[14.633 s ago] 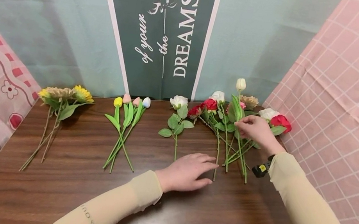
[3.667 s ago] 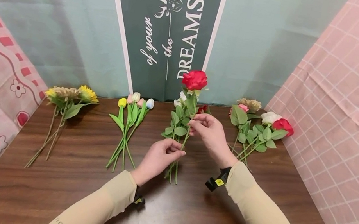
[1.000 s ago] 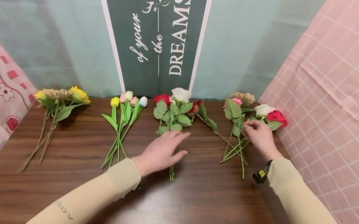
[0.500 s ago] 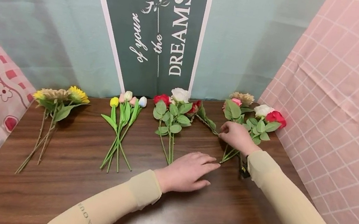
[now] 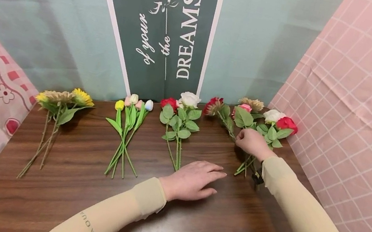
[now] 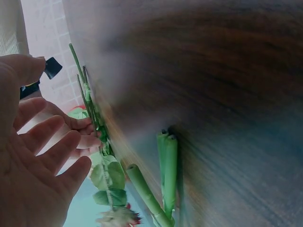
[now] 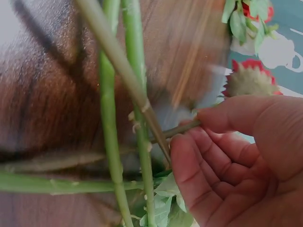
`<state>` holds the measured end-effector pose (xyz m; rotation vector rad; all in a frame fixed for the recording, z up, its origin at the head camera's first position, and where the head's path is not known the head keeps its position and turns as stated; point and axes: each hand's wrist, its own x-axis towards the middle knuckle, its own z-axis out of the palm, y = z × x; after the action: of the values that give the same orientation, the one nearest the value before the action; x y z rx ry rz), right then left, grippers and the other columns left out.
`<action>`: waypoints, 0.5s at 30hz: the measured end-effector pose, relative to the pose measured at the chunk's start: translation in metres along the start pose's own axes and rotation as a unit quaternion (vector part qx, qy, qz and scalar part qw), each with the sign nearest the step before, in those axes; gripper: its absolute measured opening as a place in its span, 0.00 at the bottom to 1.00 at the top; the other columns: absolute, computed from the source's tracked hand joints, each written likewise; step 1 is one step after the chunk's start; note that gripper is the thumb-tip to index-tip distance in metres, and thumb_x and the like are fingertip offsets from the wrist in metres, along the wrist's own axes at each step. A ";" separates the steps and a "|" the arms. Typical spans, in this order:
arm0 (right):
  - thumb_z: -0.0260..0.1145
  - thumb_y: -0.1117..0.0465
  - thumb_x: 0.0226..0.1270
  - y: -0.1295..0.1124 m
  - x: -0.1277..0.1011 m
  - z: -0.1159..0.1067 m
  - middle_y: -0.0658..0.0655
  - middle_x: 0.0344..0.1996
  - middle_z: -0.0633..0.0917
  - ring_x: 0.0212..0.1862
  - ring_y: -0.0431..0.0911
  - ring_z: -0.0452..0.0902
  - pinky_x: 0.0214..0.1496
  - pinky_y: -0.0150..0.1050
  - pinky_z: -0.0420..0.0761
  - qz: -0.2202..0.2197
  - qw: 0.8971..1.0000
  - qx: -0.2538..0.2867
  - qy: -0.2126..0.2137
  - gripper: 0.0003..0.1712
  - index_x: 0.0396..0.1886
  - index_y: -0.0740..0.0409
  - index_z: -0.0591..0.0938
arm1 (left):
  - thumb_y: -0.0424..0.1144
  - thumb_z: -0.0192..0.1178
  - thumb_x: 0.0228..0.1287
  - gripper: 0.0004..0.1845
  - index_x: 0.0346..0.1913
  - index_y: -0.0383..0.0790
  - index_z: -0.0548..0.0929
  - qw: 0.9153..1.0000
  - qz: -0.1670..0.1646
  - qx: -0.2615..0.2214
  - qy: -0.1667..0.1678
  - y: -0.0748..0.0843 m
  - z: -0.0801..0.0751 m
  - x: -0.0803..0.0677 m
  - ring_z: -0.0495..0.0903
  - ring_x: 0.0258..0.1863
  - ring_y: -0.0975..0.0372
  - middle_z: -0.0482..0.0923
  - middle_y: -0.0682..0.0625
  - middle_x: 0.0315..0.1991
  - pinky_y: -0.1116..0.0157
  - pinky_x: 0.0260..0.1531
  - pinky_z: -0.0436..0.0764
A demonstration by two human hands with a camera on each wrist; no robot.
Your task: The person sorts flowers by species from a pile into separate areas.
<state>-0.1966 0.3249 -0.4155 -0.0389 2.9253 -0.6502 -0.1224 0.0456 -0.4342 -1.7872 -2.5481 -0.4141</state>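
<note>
Half a second before, the dark red rose point(image 5: 214, 105) had lain flat beside the rose bunch point(image 5: 179, 120); now the right hand point(image 5: 252, 142) pinched its stem and had swung its bloom toward the mixed pile point(image 5: 265, 125) at two o'clock. The left hand point(image 5: 193, 180) stayed flat, fingers relaxed, on the dark wooden tabletop point(image 5: 83, 197). A teal backdrop with a "DREAMS" banner point(image 5: 171, 27) and pink cloths walled it in. Tulips point(image 5: 129, 123) lay at eleven o'clock, sunflowers point(image 5: 62, 101) at ten.
</note>
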 end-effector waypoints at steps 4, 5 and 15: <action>0.61 0.63 0.71 -0.001 -0.002 -0.002 0.52 0.19 0.79 0.22 0.44 0.74 0.31 0.40 0.75 0.009 0.999 0.043 0.004 0.10 0.28 0.59 0.82 | 0.51 0.58 0.76 0.29 0.75 0.47 0.71 1.000 -0.005 -0.008 0.004 -0.002 0.000 0.000 0.68 0.72 0.58 0.70 0.48 0.73 0.61 0.73 0.63; 0.62 0.62 0.72 -0.002 -0.002 -0.003 0.55 0.22 0.82 0.24 0.45 0.77 0.32 0.41 0.77 0.009 0.998 0.058 0.003 0.10 0.32 0.62 0.83 | 0.51 0.58 0.76 0.29 0.75 0.46 0.71 1.000 -0.007 -0.011 0.005 -0.003 0.000 0.000 0.68 0.72 0.58 0.70 0.48 0.73 0.61 0.73 0.63; 0.61 0.60 0.78 -0.030 0.000 -0.005 0.71 0.47 0.84 0.41 0.55 0.85 0.49 0.51 0.87 0.039 0.969 0.242 0.016 0.17 0.54 0.71 0.81 | 0.49 0.58 0.76 0.27 0.73 0.46 0.74 0.995 -0.068 -0.069 0.018 -0.008 -0.005 -0.003 0.70 0.70 0.58 0.73 0.51 0.70 0.60 0.70 0.69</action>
<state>-0.1970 0.2995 -0.3986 0.1388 2.6939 -1.3341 -0.1295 0.0389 -0.4315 -1.6333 -2.6853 -0.6337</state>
